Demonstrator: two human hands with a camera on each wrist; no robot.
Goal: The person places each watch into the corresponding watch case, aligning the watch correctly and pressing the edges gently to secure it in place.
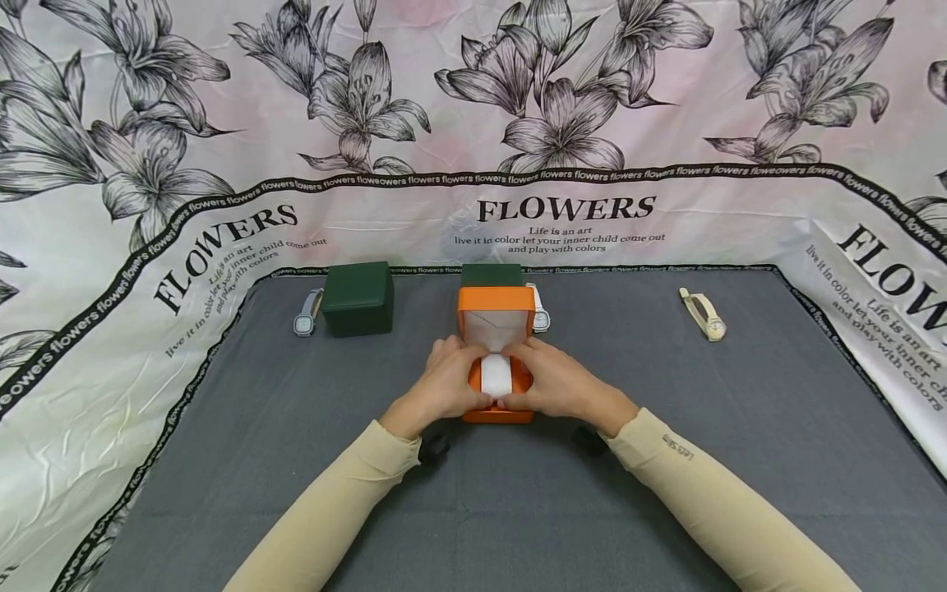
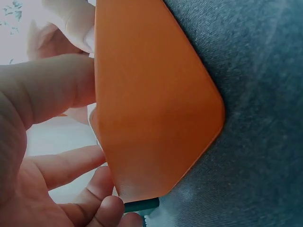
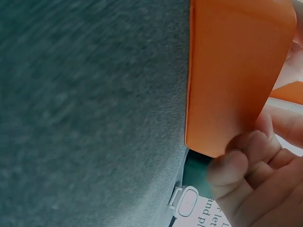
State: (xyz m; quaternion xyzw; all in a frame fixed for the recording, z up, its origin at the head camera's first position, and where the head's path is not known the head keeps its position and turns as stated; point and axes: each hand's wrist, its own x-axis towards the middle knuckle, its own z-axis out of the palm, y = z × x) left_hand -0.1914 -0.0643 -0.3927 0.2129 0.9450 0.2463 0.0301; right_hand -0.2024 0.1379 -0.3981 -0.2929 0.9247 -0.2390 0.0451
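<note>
An orange watch box [image 1: 497, 416] stands with its lid raised in the middle of the table in the head view. Inside it sits a white watch cushion [image 1: 496, 376]. My left hand [image 1: 447, 380] and right hand [image 1: 555, 382] come in from both sides, thumbs at the cushion's near end and forefingers at its far end, pinching it. The left wrist view shows the box's orange side wall [image 2: 156, 104], with the left thumb reaching over its rim. In the right wrist view, the other fingers curl beside the orange wall [image 3: 232, 75] near the lid.
A green box [image 1: 358, 298] stands at the back left, a blue-strapped watch [image 1: 306, 316] beside it. Another green box [image 1: 491, 275] is partly hidden behind the orange lid, next to a white watch [image 1: 540, 312]. A cream watch [image 1: 704, 314] lies at the right.
</note>
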